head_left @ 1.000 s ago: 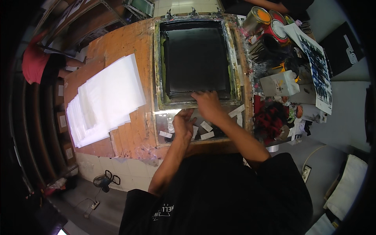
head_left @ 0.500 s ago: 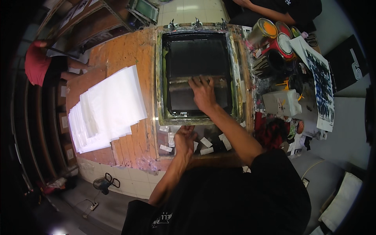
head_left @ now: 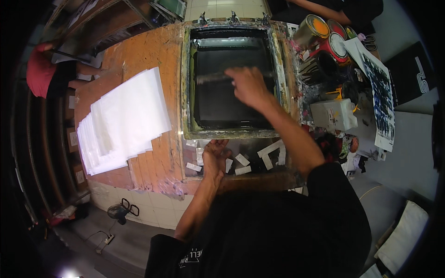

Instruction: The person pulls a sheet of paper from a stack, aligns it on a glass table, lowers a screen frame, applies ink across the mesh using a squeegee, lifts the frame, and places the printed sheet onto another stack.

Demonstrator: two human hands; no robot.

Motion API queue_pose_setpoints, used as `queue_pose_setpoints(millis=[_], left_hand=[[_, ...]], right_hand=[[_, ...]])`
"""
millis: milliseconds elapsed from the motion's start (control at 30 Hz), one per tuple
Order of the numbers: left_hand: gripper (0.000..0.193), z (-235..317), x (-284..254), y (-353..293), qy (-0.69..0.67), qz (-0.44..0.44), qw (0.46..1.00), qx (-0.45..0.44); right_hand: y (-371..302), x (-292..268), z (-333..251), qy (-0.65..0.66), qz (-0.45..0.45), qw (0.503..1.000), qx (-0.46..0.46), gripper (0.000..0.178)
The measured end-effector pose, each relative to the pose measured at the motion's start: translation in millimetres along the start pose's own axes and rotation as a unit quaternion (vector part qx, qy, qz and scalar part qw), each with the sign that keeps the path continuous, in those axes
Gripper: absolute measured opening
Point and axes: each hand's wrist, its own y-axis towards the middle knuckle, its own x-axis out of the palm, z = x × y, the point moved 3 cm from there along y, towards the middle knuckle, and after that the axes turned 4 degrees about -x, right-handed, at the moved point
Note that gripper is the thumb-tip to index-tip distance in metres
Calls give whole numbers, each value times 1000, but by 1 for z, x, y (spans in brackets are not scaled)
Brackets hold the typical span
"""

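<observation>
In front of me, a screen-printing frame (head_left: 241, 135) with dark ink inside lies on the wooden table. My right hand (head_left: 251, 87) grips a squeegee (head_left: 209, 79), blurred by motion, which lies crosswise over the middle of the black mesh. My left hand (head_left: 216, 154), palm up, has its fingers at the frame's near edge; the fingertips are partly hidden beneath it. Several pale tape strips (head_left: 243, 170) are stuck on the dark board below that edge. Metal clamps (head_left: 233, 18) stand at the frame's far side.
A fanned stack of white sheets (head_left: 130, 111) covers the left of the table. At the right stand ink cans (head_left: 316, 28), a whitish jug (head_left: 331, 115) and an ink-smeared sheet (head_left: 378, 88). One person (head_left: 41, 69) is at far left, another person's arm (head_left: 320, 10) at the far right.
My right hand has pushed the squeegee farther away from me over the mesh. The left hand remains at the frame's near edge. The whole view has shifted slightly.
</observation>
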Motion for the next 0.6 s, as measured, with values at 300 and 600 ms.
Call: queue_pose_setpoints(millis=[300,600], left_hand=[[28,59,54,-56,-3,-129,984,120],[38,165,67,74,339,73,872,346]], right_hand=[[-98,-51,-79,-26,304,951,-59,50],[10,-207,-71,-54,417,895,-148,26]])
